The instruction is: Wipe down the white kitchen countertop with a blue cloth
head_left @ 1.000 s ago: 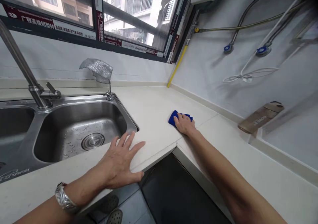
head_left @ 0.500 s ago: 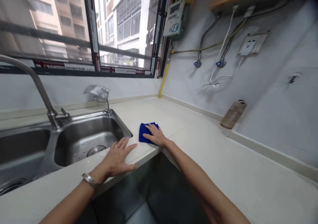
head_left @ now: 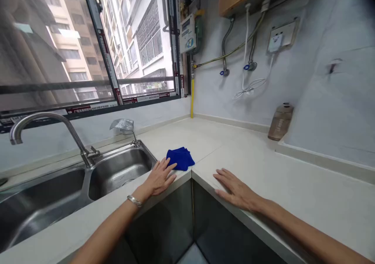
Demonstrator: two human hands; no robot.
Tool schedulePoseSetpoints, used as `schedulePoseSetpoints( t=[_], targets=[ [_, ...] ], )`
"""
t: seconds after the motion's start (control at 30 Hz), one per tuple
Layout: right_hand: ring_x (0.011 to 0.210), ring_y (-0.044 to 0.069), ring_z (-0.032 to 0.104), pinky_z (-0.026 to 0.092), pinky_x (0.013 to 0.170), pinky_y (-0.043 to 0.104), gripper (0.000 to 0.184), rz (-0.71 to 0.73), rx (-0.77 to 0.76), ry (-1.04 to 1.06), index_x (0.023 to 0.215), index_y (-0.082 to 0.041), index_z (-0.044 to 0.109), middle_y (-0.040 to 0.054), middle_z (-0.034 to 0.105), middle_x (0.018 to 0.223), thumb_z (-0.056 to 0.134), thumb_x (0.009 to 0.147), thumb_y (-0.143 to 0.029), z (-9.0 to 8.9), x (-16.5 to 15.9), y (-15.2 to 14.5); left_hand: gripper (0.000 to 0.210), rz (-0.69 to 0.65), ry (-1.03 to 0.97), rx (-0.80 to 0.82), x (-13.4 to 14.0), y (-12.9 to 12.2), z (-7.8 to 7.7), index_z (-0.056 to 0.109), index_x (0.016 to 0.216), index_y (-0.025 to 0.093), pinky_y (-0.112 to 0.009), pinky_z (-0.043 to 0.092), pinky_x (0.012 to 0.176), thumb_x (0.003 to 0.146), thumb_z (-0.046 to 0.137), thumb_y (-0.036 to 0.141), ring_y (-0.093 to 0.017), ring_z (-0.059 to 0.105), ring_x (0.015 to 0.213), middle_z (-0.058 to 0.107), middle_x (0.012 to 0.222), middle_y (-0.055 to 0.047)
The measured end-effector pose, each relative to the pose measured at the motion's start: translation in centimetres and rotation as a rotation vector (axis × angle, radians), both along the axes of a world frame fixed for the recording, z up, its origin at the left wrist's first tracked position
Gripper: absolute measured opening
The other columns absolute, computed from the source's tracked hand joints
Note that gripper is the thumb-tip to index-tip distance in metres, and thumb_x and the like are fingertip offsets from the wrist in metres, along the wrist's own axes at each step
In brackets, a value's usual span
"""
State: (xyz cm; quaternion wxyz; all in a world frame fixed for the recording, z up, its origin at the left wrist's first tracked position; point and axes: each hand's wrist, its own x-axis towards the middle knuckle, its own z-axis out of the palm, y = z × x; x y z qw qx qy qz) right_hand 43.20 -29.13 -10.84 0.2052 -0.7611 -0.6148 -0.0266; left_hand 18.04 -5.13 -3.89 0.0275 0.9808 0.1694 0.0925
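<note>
A folded blue cloth (head_left: 182, 159) lies flat on the cream countertop (head_left: 234, 139), close to the inner corner of its front edge. My left hand (head_left: 158, 179), with a silver bracelet at the wrist, rests between the sink and the cloth. Its fingers are spread, and the fingertips reach the cloth's left edge. On the counter to the right of the corner is my right hand (head_left: 234, 189), palm down with fingers stretched out, apart from the cloth and holding nothing.
At left is a double steel sink (head_left: 87, 186) with a curved faucet (head_left: 73, 133). A smaller tap (head_left: 134, 141) has silvery wrap over its top. A brown bottle (head_left: 280, 122) leans at the right wall. A yellow pipe (head_left: 192, 98) rises in the back corner.
My right hand has let go of the blue cloth and moved right along the counter. My left hand has come up to the cloth's left edge. The view has turned slightly.
</note>
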Motion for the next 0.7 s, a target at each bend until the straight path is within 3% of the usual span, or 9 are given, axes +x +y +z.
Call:
schedulePoseSetpoints(
  t=[0.1, 0.2, 0.33, 0.5, 0.7],
  targets=[
    [0.148, 0.034, 0.022, 0.027, 0.121, 0.052, 0.076, 0.021, -0.042, -0.057, 0.152, -0.010, 0.040, 0.0164, 0.027, 0.161, 0.044, 0.096, -0.062, 0.4, -1.1, -0.9, 0.056, 0.042, -0.013, 0.046, 4.5, -0.7, -0.2, 0.034, 0.152, 0.029, -0.052, 0.013, 0.127, 0.101, 0.032, 0.052, -0.027, 0.007, 0.154, 0.016, 0.166, -0.010],
    [0.147, 0.034, 0.026, 0.028, 0.121, 0.051, 0.070, -0.003, -0.030, -0.067, 0.150, -0.008, 0.042, 0.0190, 0.031, 0.159, 0.047, 0.095, -0.051, 1.0, -1.6, -0.8, 0.059, 0.131, -0.007, 0.067, 8.2, -0.8, -1.1, 0.036, 0.152, 0.029, -0.055, 0.019, 0.124, 0.100, 0.033, 0.055, -0.035, 0.012, 0.152, 0.020, 0.165, -0.013],
    [0.145, 0.034, 0.031, 0.031, 0.120, 0.051, 0.063, -0.007, 0.064, -0.085, 0.145, -0.008, 0.048, 0.0202, 0.036, 0.156, 0.054, 0.091, -0.041, 1.0, -1.7, -0.7, 0.061, 0.209, 0.019, 0.095, 10.9, 0.4, -2.5, 0.034, 0.153, 0.032, -0.057, 0.021, 0.123, 0.098, 0.032, 0.060, -0.040, 0.015, 0.151, 0.022, 0.164, -0.013],
    [0.144, 0.035, 0.031, 0.032, 0.119, 0.052, 0.064, -0.026, 0.099, -0.084, 0.145, -0.007, 0.047, 0.0214, 0.037, 0.155, 0.056, 0.089, -0.037, 0.8, -2.0, -0.9, 0.059, 0.229, 0.073, 0.101, 13.6, 3.9, -2.5, 0.031, 0.153, 0.040, -0.052, 0.021, 0.123, 0.098, 0.029, 0.060, -0.035, 0.016, 0.152, 0.021, 0.166, -0.004],
    [0.147, 0.033, 0.026, 0.031, 0.121, 0.050, 0.066, -0.010, 0.030, -0.010, 0.148, -0.008, 0.043, 0.0179, 0.031, 0.159, 0.057, 0.091, -0.039, 1.5, -1.7, -1.5, 0.063, 0.316, 0.103, 0.079, 16.3, 9.8, -1.8, 0.028, 0.154, 0.037, -0.054, 0.020, 0.122, 0.097, 0.026, 0.062, -0.037, 0.017, 0.151, 0.021, 0.165, -0.007]
  ],
)
